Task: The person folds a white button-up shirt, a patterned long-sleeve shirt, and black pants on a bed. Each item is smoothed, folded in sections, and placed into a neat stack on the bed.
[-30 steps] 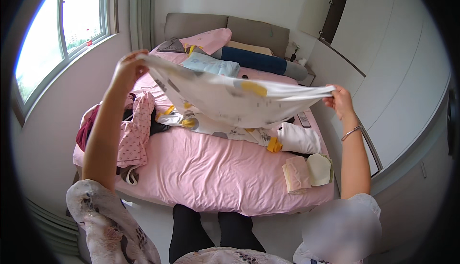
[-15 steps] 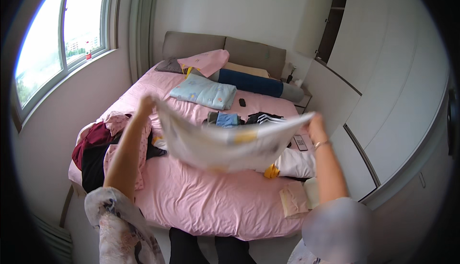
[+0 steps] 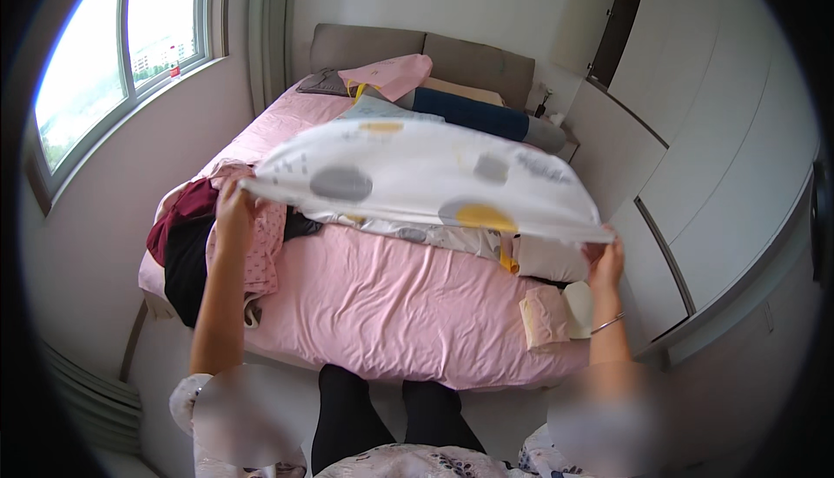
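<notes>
A white cloth [image 3: 417, 165] with grey and yellow spots is stretched wide in the air over the bed, its middle billowing up. At its near left corner my left hand [image 3: 234, 213] is closed on the edge. My right hand [image 3: 606, 263] pinches the near right corner. Under the cloth, part of a white patterned fabric [image 3: 426, 237] with a yellow strip shows on the pink bedsheet [image 3: 365, 304]. Things on the bed behind the cloth are mostly hidden.
Clothes in dark red and black [image 3: 184, 235] and a pink patterned garment [image 3: 265, 243] lie at the bed's left. A folded peach cloth [image 3: 544, 315] is near the right corner. A navy and grey roll [image 3: 473, 112] lies by the headboard [image 3: 478, 70]. A wardrobe [image 3: 721, 113] stands right.
The cloth has swung from sagging toward me to billowing up and away, covering the items behind. Both hands keep their corners; my left hand is lower and farther left, my right lower and farther right.
</notes>
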Demonstrator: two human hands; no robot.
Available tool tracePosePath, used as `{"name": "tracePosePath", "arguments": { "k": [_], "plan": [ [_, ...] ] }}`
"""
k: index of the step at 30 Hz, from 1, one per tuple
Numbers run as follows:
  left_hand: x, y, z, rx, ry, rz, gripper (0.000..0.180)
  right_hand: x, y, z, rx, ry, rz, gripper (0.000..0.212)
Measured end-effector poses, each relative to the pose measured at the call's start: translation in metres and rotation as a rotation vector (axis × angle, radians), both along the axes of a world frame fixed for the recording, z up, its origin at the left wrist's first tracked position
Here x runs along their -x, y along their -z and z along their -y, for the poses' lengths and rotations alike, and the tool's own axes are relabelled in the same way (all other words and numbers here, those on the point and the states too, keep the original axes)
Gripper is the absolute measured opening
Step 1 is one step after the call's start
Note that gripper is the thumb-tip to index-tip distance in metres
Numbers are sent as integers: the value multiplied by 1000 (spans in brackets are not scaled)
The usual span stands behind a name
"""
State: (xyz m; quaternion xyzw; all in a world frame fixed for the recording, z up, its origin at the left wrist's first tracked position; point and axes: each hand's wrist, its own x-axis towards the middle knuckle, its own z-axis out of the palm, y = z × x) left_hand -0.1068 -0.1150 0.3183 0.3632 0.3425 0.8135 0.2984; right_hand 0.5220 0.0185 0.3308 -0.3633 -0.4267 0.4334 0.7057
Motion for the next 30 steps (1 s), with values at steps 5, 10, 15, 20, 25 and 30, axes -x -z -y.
{"name": "tracePosePath", "arguments": {
  "k": [5, 10, 15, 20, 25, 30],
  "plan": [
    [-4, 132, 30, 381, 16, 125, 18, -14, 161, 23, 269, -2, 20, 18],
    [-23, 210, 78, 598, -71, 105, 26, -18, 243, 78, 538, 55, 29, 20],
    [-40, 256, 121, 720, -79, 242, 30, -20, 272, 124, 647, 90, 82, 20],
    [-40, 265, 137, 731, -150, 207, 30, -25, 272, 132, 631, 67, 55, 20],
    [-52, 242, 177, 524, -200, 180, 31, -35, 247, 155, 492, 101, 108, 19],
    [-64, 242, 228, 448, -298, 193, 30, -53, 253, 215, 456, 265, 72, 19]
  ]
}}
